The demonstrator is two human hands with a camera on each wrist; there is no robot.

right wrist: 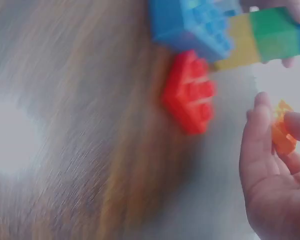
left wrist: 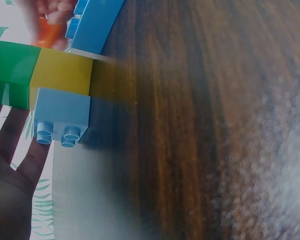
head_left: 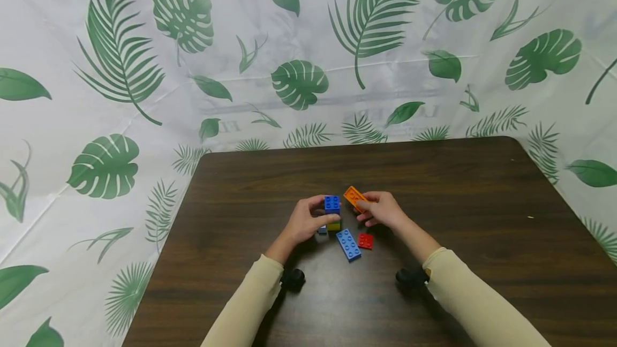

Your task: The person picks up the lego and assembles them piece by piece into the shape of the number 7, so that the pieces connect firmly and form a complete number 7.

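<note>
The long blue brick [head_left: 348, 245] and red brick [head_left: 365, 241] on the table [head_left: 347, 315] could be scattered by a careless brush; beyond, the stack [head_left: 332, 205], gripped by the left hand [head_left: 305, 220], could be toppled if bumped by the orange brick [head_left: 353, 196] pinched in the right hand [head_left: 384, 211].

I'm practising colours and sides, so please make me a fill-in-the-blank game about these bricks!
The left hand grips a stack whose top brick is ____.
The piece in the right hand is ____.
In the head view, the red block lies to the ____ of the long blue brick.

Missing words: blue; orange; right.
</note>
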